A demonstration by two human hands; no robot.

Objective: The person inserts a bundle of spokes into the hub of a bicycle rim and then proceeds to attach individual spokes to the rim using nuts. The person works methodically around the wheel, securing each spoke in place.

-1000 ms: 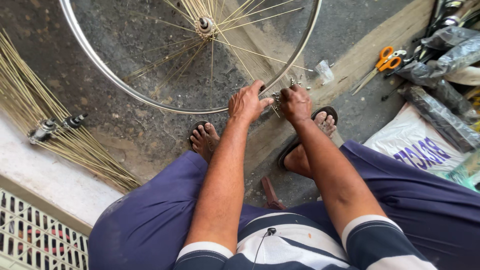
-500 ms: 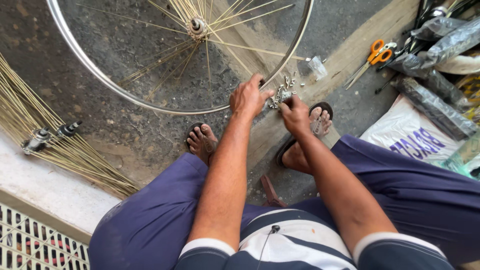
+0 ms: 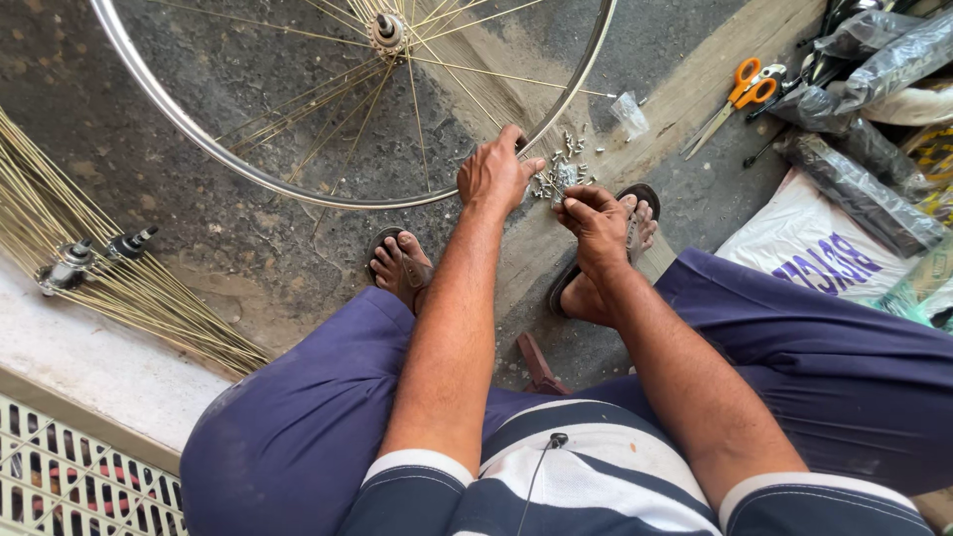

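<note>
1. Left hand (image 3: 493, 177): closed over the lower right arc of the silver metal bicycle wheel rim (image 3: 248, 169), fingers curled over its edge, thumb side toward the pile of parts; holding the rim steady on the concrete floor (image 3: 199, 248).
2. Right hand (image 3: 596, 220): fingertips pinched narrow at the near edge of the heap of small silver spoke nipples (image 3: 561, 174); whether one is already caught between the fingers cannot be told.
3. Position of parts: the heap lies on the pale wooden plank (image 3: 695, 89), just outside the rim, just beside the left hand's fingertips and touching or nearly touching the right hand's.
4. Handling note (judgement): pick a single nipple by its head, keep the rim still, and bring the piece to the nearest empty hole without scattering the heap.
5. Nearby: brass-coloured thin spokes fanning from the steel hub (image 3: 385, 32); a loose bundle of spokes (image 3: 89, 268) at left; orange-handled scissors (image 3: 740, 89) at right.
</note>
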